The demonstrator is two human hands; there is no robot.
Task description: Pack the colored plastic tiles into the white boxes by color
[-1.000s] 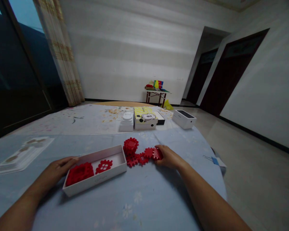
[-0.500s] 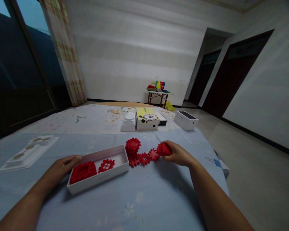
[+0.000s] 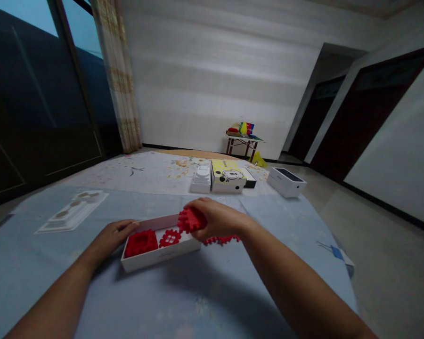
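A shallow white box (image 3: 162,256) lies on the pale blue cloth in front of me. Inside it sit a red block cluster (image 3: 140,243) and a flat red toothed tile (image 3: 169,238). My right hand (image 3: 217,219) is closed around a red toothed block (image 3: 191,220) and holds it over the box's right end. My left hand (image 3: 111,235) rests against the box's left end with its fingers curved along the rim. More red tiles (image 3: 221,240) lie on the cloth just right of the box, partly hidden under my right hand.
Behind the box stand a white stacked case (image 3: 202,179), a yellow cartoon box (image 3: 228,175) and a white box with a dark top (image 3: 287,181). A flat plastic tray (image 3: 72,212) lies at the left. The cloth's right edge drops to the floor. A small table (image 3: 243,141) stands by the far wall.
My right hand has lifted a red block from the pile on the right and carried it left, over the white box. The view has shifted right. My left hand stays at the box.
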